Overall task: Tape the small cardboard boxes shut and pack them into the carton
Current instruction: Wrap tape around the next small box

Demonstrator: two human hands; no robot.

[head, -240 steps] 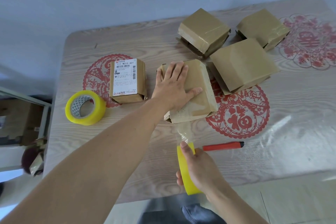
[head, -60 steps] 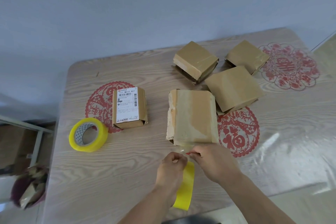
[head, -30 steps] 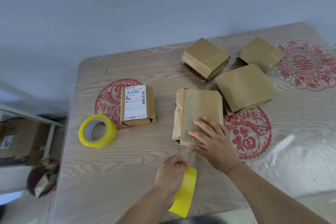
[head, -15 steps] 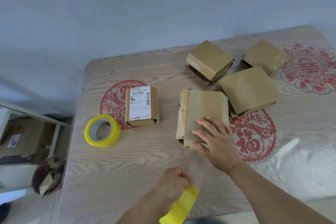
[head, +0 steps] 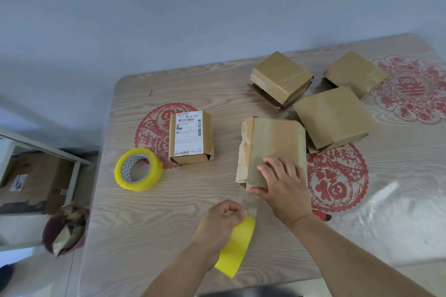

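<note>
A worn cardboard box (head: 272, 144) lies in the middle of the table with clear tape along its top. My right hand (head: 282, 185) presses flat on the box's near end, thumb at its front edge. My left hand (head: 224, 224) grips a yellow tape roll (head: 237, 251) just in front of the box, and a clear strip (head: 251, 204) runs from the roll up to the box. A labelled box (head: 190, 136) sits to the left. Three more brown boxes (head: 281, 77) (head: 333, 117) (head: 354, 72) lie at the back right.
A second yellow tape roll (head: 137, 169) lies left of the labelled box. A red cutter (head: 322, 216) pokes out behind my right wrist. Red paper cut-outs (head: 337, 178) lie under the table's clear cover. Off the left edge stand a large carton (head: 31, 181) and a bin (head: 65, 229).
My right hand went from the cutter onto the box's near end and stays pressing there. My left hand pulled the roll toward me, then brought it back closer to the box.
</note>
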